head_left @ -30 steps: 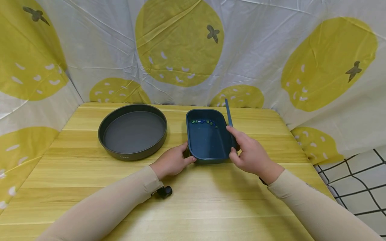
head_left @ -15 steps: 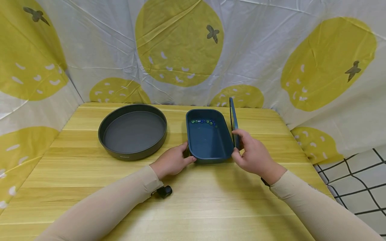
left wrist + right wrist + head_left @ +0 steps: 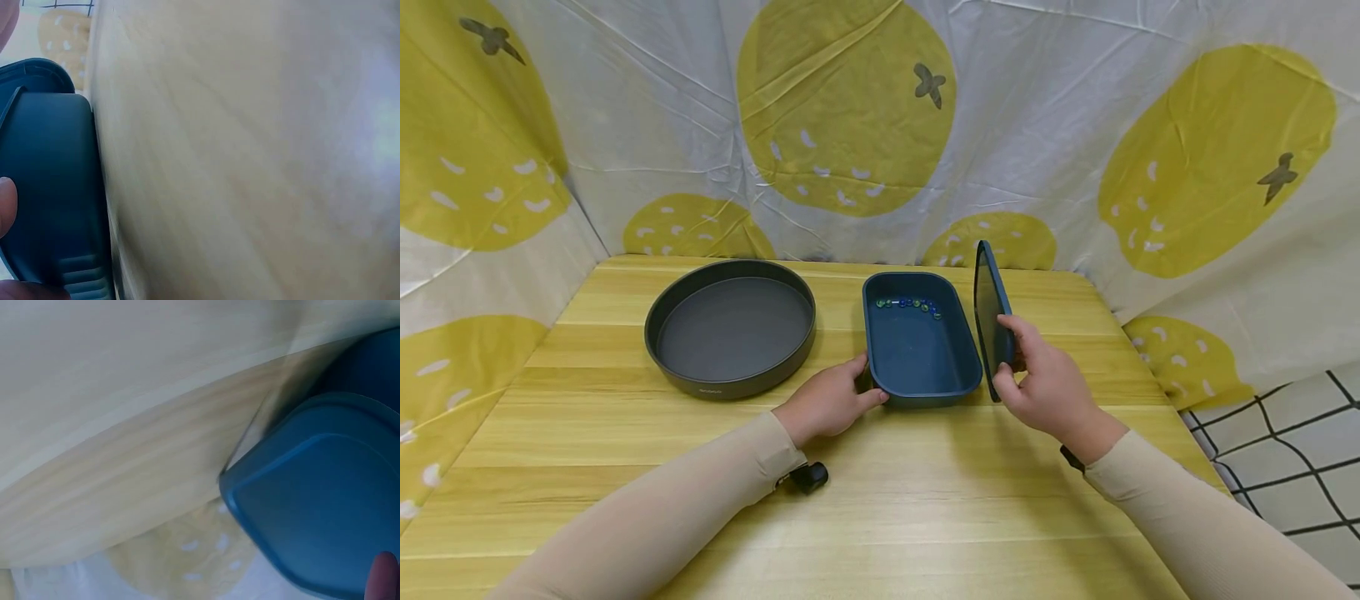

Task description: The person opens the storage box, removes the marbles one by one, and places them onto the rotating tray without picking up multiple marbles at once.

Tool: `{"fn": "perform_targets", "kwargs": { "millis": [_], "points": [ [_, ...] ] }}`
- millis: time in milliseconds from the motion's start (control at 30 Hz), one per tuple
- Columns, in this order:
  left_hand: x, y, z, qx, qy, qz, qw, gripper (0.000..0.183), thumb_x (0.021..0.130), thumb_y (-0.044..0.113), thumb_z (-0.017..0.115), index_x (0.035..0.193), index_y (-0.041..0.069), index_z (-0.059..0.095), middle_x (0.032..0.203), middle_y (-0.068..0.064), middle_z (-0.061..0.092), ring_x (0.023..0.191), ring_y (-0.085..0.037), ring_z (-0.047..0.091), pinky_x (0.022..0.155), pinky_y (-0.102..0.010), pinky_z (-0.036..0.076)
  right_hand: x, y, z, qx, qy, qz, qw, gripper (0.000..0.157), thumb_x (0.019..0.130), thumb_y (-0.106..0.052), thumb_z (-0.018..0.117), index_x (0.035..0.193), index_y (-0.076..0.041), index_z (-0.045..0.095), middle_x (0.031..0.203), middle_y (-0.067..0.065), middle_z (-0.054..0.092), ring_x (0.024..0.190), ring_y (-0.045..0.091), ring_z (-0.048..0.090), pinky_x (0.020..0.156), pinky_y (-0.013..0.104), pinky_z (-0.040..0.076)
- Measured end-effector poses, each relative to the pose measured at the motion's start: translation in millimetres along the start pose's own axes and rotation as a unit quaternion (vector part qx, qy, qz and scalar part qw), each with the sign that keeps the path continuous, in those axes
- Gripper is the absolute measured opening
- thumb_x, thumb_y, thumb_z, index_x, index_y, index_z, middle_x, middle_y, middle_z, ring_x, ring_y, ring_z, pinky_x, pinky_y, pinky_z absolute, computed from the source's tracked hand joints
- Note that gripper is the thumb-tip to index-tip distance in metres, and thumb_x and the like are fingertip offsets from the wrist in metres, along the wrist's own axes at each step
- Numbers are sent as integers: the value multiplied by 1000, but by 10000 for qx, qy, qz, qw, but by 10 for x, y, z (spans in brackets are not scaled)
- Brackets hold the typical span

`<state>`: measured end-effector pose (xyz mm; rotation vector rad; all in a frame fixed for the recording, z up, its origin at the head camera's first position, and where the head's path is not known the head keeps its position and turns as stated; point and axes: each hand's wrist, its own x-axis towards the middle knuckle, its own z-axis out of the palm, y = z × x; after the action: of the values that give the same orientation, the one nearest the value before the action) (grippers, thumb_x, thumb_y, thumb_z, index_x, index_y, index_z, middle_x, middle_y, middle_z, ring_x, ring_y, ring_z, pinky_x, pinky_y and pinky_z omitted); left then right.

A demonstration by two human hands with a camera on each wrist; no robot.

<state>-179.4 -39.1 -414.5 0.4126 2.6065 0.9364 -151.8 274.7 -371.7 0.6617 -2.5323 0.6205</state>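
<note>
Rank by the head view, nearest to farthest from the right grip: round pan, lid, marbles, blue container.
1. Lid: held in the right grip.
2. Blue container: just left of the lid.
3. Marbles: inside the container, at its far end.
4. Round pan: left of the container.

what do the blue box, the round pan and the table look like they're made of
Blue box: likely plastic, smooth and satin, with moulded-looking ridges on its side.
Round pan: perhaps metal with a matte dark coating, judging by its even grey and thin rim.
Table: wood or wood-look laminate, slightly glossy, showing grain and soft shine.
</note>
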Motion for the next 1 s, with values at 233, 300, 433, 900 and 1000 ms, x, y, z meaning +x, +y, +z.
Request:
{"fn": "perform_targets", "kwargs": {
  "millis": [233, 300, 433, 900, 1000],
  "points": [
    [-7, 4, -3, -20, -19, -19, 10000, 85, 103, 52, 65, 169, 15, 26, 169, -6, 39, 155, -28, 41, 125, -46, 36, -59, 57, -44, 60, 15, 323, 9995, 52, 85, 5, 63, 135, 6, 50, 88, 14, 74, 73, 23, 69, 58, 30, 53],
    [-11, 3, -3, -32, -17, -23, 10000, 85, 103, 52, 65, 169, 16, 26, 169, -5, 39, 155, -28, 41, 125, -46, 37, -76, 74, -53, 77, 40, 403, 9992, 50, 86, 5, 63, 134, 5, 50, 87, 14, 73, 73, 22, 68, 60, 31, 54],
    [-15, 6, -2, -38, -9, -31, 10000, 85, 103, 52, 65, 169, 17, 26, 169, -5, 40, 155, -28, 42, 125, -47, 37, -104, 112, -69, 55, 101, 505, 9987, 48, 87, 5, 63, 133, 5, 50, 86, 13, 72, 72, 21, 67, 61, 32, 55],
    [-4, -8, -4, -77, -9, -45, 10000, 85, 102, 53, 65, 169, 18, 26, 169, -5, 40, 155, -28, 41, 125, -47, 36, -166, 222, -188, 133, 39, 887, 9960, 77, 86, 3, 73, 156, 4, 41, 83, 10, 70, 65, 9, 62, 57, 20, 51],
    [-3, -15, -3, -88, -12, -45, 10000, 85, 102, 53, 65, 169, 17, 26, 169, -5, 40, 155, -28, 41, 125, -47, 36, -188, 246, -226, 28, -28, 980, 9952, 82, 87, 0, 75, 160, 5, 37, 87, 12, 74, 66, 12, 64, 56, 22, 51]
  ]
}}
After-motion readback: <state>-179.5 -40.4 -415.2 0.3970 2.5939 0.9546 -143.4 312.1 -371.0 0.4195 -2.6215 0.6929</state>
